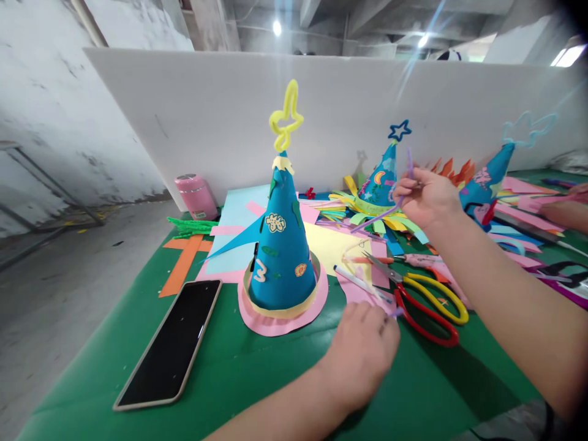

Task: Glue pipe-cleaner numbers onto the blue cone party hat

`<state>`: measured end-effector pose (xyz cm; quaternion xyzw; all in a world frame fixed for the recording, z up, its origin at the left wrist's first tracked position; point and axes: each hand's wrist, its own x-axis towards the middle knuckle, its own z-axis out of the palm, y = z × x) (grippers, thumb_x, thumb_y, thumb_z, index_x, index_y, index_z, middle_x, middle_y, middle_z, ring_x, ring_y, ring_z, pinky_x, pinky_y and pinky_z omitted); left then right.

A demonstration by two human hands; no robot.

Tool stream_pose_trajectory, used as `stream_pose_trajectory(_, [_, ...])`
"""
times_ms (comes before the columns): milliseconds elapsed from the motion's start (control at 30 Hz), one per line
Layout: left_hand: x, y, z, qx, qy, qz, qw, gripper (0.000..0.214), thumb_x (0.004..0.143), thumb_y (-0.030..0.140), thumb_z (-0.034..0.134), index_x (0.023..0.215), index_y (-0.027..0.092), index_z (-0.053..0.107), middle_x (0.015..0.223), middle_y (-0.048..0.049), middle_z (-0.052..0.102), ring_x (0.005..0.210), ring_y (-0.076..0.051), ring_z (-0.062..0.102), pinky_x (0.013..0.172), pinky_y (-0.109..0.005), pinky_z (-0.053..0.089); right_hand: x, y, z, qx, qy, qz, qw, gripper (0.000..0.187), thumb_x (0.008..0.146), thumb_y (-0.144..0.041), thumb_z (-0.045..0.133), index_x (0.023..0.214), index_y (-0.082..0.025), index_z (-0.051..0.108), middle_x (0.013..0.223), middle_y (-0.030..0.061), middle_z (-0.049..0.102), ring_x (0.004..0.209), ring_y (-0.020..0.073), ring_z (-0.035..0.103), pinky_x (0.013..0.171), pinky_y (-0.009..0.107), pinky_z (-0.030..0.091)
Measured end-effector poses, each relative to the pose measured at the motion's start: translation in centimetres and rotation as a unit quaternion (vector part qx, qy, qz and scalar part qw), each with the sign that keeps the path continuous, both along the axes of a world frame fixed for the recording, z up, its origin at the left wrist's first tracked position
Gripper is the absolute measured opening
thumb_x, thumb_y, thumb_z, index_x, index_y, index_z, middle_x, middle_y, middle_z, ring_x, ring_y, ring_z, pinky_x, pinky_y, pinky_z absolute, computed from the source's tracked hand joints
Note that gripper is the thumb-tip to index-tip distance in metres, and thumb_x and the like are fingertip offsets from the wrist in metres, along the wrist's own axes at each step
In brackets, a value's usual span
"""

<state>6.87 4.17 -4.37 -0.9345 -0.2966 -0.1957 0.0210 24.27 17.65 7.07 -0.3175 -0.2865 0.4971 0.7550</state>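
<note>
My right hand (pixel 427 193) is raised, its fingers pinched on a purple pipe cleaner (pixel 377 217) that hangs down to the left, with one end sticking up above the fingers. Low over the green table, my left hand (pixel 365 352) is closed, and a short purple pipe cleaner end (pixel 397 312) pokes out at its fingertips. Left of my hands stands a blue paper cone hat (pixel 285 245) with a pink and cream brim, small stickers and a yellow pipe cleaner shape (pixel 287 119) on top. Scissors (pixel 422 300) with red and yellow handles lie between my hands, beside a white marker (pixel 358 280).
A phone (pixel 172 343) lies at the left, with a pink bottle (pixel 196 196) behind. Two more blue cone hats (pixel 383 174) (pixel 489 171) stand among paper strips. A white board (pixel 220 116) closes off the back. Another person's hand (pixel 567 211) is at the far right.
</note>
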Motion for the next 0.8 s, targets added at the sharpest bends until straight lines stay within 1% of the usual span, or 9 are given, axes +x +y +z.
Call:
stream_pose_trajectory(133, [-0.2,4.0,0.7,0.004,-0.017,0.122,0.992,0.017,0.08,0.01,0.04,0.09,0.015,0.053,0.083,-0.0072,0.053,0.078,-0.019,0.047,0.067,-0.033,0.039,1.4,-1.3,1.3,0.006,0.016,-0.008,1.0,0.025,0.086,-0.009,0.029,0.069,-0.015,0.046,0.053,-0.0069,0.037,0.036,0.0004,0.03,0.036,0.014,0.025])
stream_pose_trajectory(200, [0.1,5.5,0.9,0.008,-0.011,0.143,0.99,0.02,0.079,0.007,0.037,0.089,0.013,0.054,0.085,-0.0107,0.054,0.081,-0.022,0.047,0.069,-0.037,0.039,1.9,-1.9,1.6,0.011,0.022,-0.015,1.0,0.023,0.086,-0.01,0.03,0.071,-0.015,0.047,0.054,-0.0064,0.038,0.036,0.0001,0.032,0.036,0.014,0.026])
stream_pose_trajectory(267, [0.7,6.1,0.8,0.015,-0.005,0.131,0.991,0.026,0.078,0.006,0.038,0.1,0.012,0.051,0.102,-0.0141,0.052,0.094,-0.026,0.046,0.075,-0.04,0.038,2.3,-2.5,1.8,0.016,0.021,-0.027,0.999,0.023,0.085,-0.01,0.031,0.072,-0.015,0.049,0.056,-0.0062,0.039,0.036,-0.0003,0.033,0.036,0.015,0.025])
stream_pose_trajectory(333, [1.4,6.2,0.3,0.017,0.014,0.079,0.997,0.03,0.077,0.007,0.041,0.104,0.017,0.049,0.116,-0.0094,0.048,0.107,-0.024,0.04,0.085,-0.038,0.034,2.7,-3.1,1.8,0.02,0.014,-0.043,0.999,0.023,0.084,-0.009,0.032,0.071,-0.015,0.051,0.057,-0.006,0.038,0.036,-0.0008,0.033,0.036,0.015,0.025])
stream_pose_trajectory(400, [1.8,6.1,-0.5,-0.006,0.047,0.045,0.998,0.028,0.076,0.009,0.043,0.101,0.016,0.051,0.113,-0.0093,0.051,0.109,-0.023,0.041,0.091,-0.039,0.03,3.0,-3.8,1.7,0.015,0.005,-0.051,0.999,0.024,0.082,-0.008,0.033,0.071,-0.015,0.052,0.059,-0.0055,0.038,0.036,-0.0011,0.033,0.035,0.015,0.024])
stream_pose_trajectory(567, [1.3,6.2,-1.1,-0.029,0.036,0.091,0.995,0.035,0.072,0.007,0.044,0.106,0.008,0.048,0.114,-0.0189,0.05,0.11,-0.028,0.042,0.089,-0.043,0.032,3.8,-5.3,1.7,0.003,-0.013,-0.038,0.999,0.019,0.079,-0.008,0.041,0.071,-0.014,0.057,0.063,-0.0025,0.042,0.039,-0.0003,0.033,0.033,0.013,0.025])
stream_pose_trajectory(633, [0.9,5.6,-0.5,-0.033,0.021,0.095,0.995,0.031,0.074,0.008,0.042,0.105,0.01,0.048,0.113,-0.0168,0.051,0.107,-0.026,0.044,0.087,-0.042,0.034,3.6,-5.8,1.5,0.008,-0.021,-0.048,0.999,0.02,0.079,-0.009,0.041,0.072,-0.014,0.059,0.064,-0.0022,0.042,0.04,0.0001,0.033,0.033,0.013,0.026])
stream_pose_trajectory(733, [0.4,3.3,0.5,-0.046,-0.017,0.098,0.994,0.02,0.081,0.017,0.036,0.093,0.016,0.052,0.088,-0.0076,0.06,0.084,-0.021,0.053,0.075,-0.036,0.04,2.0,-7.1,0.7,0.016,-0.049,-0.054,0.997,0.02,0.079,-0.009,0.042,0.073,-0.015,0.06,0.065,-0.0029,0.04,0.041,0.0008,0.032,0.033,0.013,0.027])
stream_pose_trajectory(800, [0.2,1.5,1.1,-0.092,-0.15,0.123,0.977,0.029,0.082,0.026,0.037,0.107,0.015,0.046,0.08,-0.0065,0.06,0.077,-0.02,0.054,0.066,-0.034,0.042,-0.1,-8.6,-0.2,0.028,-0.095,-0.036,0.994,0.018,0.079,-0.011,0.044,0.074,-0.017,0.061,0.066,-0.0025,0.041,0.043,0.0016,0.034,0.035,0.013,0.029])
